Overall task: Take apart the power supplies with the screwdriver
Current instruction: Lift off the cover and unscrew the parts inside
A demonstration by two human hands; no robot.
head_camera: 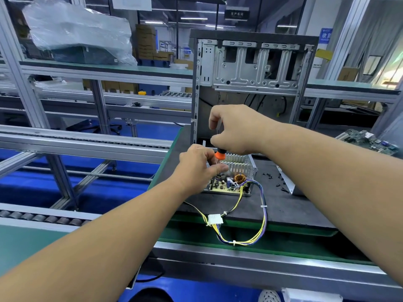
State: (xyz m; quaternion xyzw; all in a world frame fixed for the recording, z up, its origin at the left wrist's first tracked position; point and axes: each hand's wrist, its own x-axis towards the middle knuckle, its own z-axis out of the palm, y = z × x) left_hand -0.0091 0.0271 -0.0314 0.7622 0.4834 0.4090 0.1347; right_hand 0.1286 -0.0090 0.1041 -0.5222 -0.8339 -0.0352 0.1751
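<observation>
Power supply (233, 178) open on dark table (294, 205), just in front of upright computer case (250, 68); circuit board, copper coil, finned heat sink exposed. Right hand (234, 129) grip clamped on screwdriver (220, 154), orange-black handle, pointing down into unit. Left hand (197, 167) grip pinched around shaft near tip, over board's left edge. Wire bundle (250, 216) with white plug trailing toward table's front edge. Small black screws (271, 177) scattered right of unit.

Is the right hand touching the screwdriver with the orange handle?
Touching. In the head view, the right hand is curled round the top of the screwdriver; its orange handle comes out directly below the fingers, with no gap.
</observation>
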